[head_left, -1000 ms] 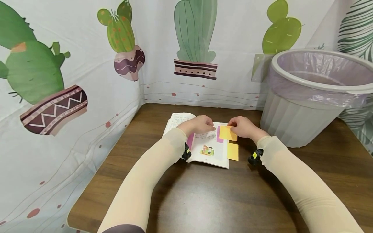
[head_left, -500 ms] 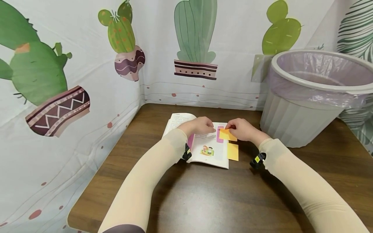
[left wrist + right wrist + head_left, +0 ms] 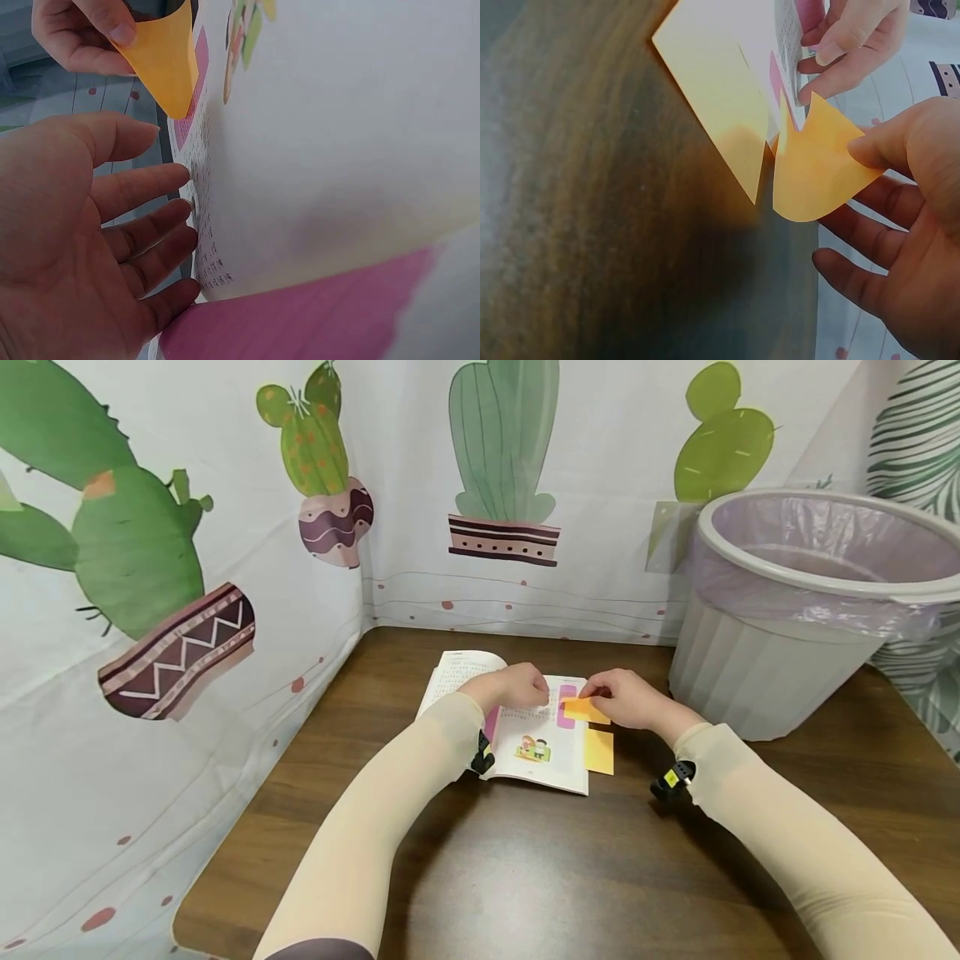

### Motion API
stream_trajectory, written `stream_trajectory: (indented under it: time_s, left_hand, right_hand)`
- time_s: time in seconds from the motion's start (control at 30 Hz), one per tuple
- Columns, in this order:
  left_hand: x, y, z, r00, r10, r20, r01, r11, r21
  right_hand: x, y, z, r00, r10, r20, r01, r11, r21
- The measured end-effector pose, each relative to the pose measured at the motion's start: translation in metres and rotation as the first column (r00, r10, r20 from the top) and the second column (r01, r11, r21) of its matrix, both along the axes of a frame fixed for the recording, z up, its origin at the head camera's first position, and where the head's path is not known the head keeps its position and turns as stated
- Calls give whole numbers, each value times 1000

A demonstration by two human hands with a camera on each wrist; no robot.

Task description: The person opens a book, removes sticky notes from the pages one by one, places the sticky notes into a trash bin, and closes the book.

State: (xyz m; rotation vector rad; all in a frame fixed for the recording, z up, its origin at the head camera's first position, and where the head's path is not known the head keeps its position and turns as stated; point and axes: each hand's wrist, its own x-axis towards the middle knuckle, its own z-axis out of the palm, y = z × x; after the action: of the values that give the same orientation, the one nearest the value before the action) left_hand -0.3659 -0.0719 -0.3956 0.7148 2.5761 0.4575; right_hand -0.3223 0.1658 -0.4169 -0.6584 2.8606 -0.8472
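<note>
An open book (image 3: 517,768) with printed text, pink panels and a small cartoon picture lies on the brown table. My left hand (image 3: 517,685) is over its upper part; in the left wrist view, its slightly bent fingertips (image 3: 176,176) rest on the page near the text. By the book's upper right edge, my right hand (image 3: 628,700) pinches an orange sticky note (image 3: 817,169) between thumb and fingers. The note curls, with part of it over the pink panel. A second yellow-orange sticky note (image 3: 600,752) sticks out from the right page edge below.
A grey trash bin (image 3: 757,668) with a purple liner stands on the table (image 3: 495,877) to the right, close to my right hand. A white cloth printed with cacti (image 3: 405,460) hangs behind and to the left. Both forearms wear pale sleeves with black wrist cameras.
My right hand first shifted left, then slightly downward, with the orange sticky note bending between its fingers. My left hand's fingers have drawn in a little over the page.
</note>
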Motion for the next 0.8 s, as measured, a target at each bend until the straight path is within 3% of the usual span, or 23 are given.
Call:
stream_trajectory:
  time_s: [0.33, 0.8]
  left_hand:
    - [1, -1, 3, 999, -36, 15, 36, 999, 5]
    - [-2, 3, 2, 999, 4, 39, -3, 999, -46]
  right_hand:
    - [13, 1, 6, 999, 31, -10, -31, 999, -20]
    - [26, -1, 10, 997, 69, -32, -70, 997, -41]
